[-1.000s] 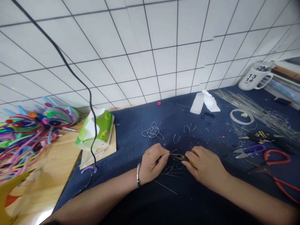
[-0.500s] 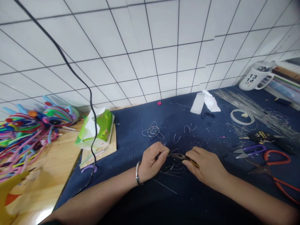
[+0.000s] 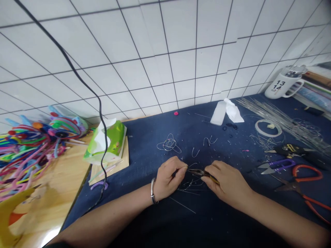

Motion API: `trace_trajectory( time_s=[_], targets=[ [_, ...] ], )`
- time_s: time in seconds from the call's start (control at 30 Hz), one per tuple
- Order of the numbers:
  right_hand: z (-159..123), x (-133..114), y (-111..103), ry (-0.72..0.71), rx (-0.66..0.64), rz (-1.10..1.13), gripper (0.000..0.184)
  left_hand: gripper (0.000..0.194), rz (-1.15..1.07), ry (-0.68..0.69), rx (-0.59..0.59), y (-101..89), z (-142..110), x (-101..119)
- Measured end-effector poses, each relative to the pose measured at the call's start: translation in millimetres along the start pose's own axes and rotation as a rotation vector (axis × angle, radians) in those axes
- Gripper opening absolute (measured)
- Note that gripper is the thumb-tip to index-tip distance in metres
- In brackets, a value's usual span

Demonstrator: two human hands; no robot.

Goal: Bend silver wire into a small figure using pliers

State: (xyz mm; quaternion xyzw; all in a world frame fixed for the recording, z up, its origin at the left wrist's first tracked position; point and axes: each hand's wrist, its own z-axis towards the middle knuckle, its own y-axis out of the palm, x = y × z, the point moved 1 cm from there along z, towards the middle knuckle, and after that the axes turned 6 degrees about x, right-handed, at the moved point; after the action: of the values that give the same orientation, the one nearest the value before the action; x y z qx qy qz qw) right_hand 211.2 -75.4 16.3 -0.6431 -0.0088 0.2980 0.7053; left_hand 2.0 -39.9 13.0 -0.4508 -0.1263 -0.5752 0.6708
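My left hand (image 3: 169,177), with a metal bangle on the wrist, is closed in a pinch on a thin wire (image 3: 190,184) low over the blue cloth (image 3: 144,162). My right hand (image 3: 227,182) is wrapped round small pliers (image 3: 200,172) with yellow handles. The pliers' dark jaws point left and meet my left fingertips. Loose bent wires lie on the cloth just below and between both hands.
Bent wire pieces (image 3: 169,144) lie beyond my hands. Scissors (image 3: 300,182) with red handles, purple snips (image 3: 278,165), a tape ring (image 3: 267,127), a straight wire bundle (image 3: 281,119) and a mug (image 3: 281,84) sit right. A tissue pack (image 3: 107,141), black cable (image 3: 99,113) and colourful pipe cleaners (image 3: 28,151) are left.
Both hands have stayed almost where they were; the pinch and the pliers shifted only slightly. The view has drifted a little.
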Motion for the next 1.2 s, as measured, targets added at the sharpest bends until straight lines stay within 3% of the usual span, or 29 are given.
trace_trajectory(
  time_s=[0.57, 1.2],
  targets=[
    [-1.6, -2.8, -3.1, -0.013, 0.005, -0.012, 0.026, 0.018, 0.036, 0.171, 0.004, -0.2, -3.1, 0.2],
    [-1.8, -4.3, -5.6, -0.009, -0.012, -0.018, 0.025, 0.018, 0.012, 0.163, -0.013, -0.5, -2.3, 1.7]
  ],
)
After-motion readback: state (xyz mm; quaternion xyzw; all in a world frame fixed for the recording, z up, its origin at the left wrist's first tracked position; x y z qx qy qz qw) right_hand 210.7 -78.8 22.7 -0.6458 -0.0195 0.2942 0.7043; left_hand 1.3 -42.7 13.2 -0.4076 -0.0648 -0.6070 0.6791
